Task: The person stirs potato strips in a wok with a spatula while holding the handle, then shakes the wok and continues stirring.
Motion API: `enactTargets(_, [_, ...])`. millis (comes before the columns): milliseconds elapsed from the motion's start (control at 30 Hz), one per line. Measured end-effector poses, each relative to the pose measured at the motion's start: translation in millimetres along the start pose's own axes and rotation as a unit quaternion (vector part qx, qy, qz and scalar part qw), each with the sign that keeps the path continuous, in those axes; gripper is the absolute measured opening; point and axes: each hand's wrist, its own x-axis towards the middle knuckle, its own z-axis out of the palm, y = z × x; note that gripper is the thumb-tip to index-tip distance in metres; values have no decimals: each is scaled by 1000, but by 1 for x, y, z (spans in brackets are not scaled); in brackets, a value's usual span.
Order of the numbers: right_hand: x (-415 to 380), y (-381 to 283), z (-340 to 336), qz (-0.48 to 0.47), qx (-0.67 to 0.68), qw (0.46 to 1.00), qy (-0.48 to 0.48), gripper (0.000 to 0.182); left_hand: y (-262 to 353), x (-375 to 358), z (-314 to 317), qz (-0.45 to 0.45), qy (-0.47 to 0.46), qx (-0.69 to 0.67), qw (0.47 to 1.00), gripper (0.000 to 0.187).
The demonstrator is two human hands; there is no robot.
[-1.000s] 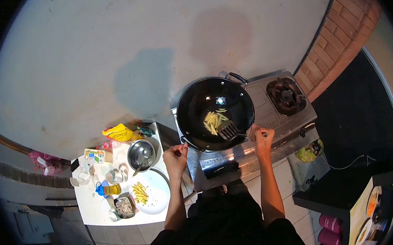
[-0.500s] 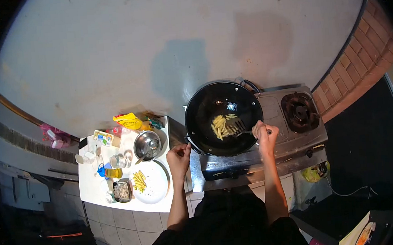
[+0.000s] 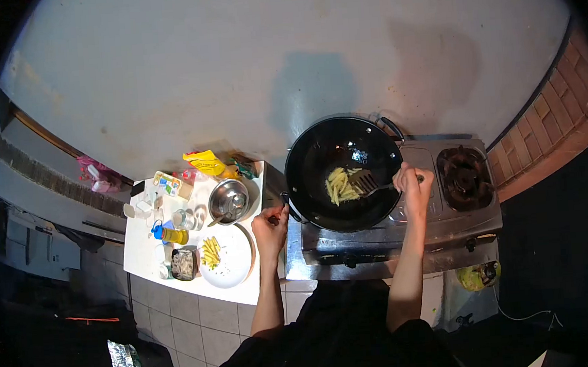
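A large black wok [image 3: 319,147] sits on the left part of the stove, with pale yellow strips of food [image 3: 340,186] in its middle. My right hand [image 3: 414,180] is closed around the handle of a slotted spatula [image 3: 367,182], whose head touches the strips. At the wok's left side, my left hand [image 3: 270,227] has its fingers curled beside the black side handle [image 3: 289,208]; whether they grip it is hard to make out.
Left of the stove, a white table [image 3: 139,246] holds a white plate [image 3: 229,273] with more strips, a steel bowl [image 3: 229,201], an oil bottle [image 3: 175,235] and a yellow bag [image 3: 207,164]. A bare burner [image 3: 465,177] is on the right.
The whole view has shifted, so the scene lies slightly further right. The spatula has moved a little against the strips, which are rearranged. Both hands remain near the same parts of the wok.
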Motion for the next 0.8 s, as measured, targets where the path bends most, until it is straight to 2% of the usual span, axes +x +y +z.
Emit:
enactTargets(367, [8,4,-7,8,3,1000,-17,45,13,0,-1,-18,4,18,1000,23])
enactTargets(533, [7,10,-6,4,-10,1000,-18,45,1,1,3,48,25,3,999,29])
enactTargets(633, [7,11,-5,5,-22,999,-23,45,6,1,0,4,10,-9,1000,29])
enactTargets(800, [5,14,-6,12,-27,999,-33,45,3,3,0,8,7,-7,1000,30])
